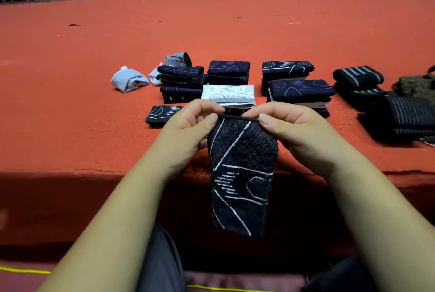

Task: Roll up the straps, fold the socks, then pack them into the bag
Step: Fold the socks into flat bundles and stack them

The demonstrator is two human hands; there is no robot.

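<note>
A dark patterned sock (242,174) is held hanging past the near edge of the bench (94,56), its hem pinched by the fingers of the left hand (188,124) and the right hand (289,124). Should one pinch slacken, the hem may skew and the fold come out crooked — or the sock may drop. At twelve o'clock, a white folded sock (228,95) just beyond the knuckles could be knocked.

I see the sock (242,174) hanging before the near edge of the table (70,103). Behind it on the table lie folded sock stacks (228,73), with rolled straps (357,76) to their right.
</note>
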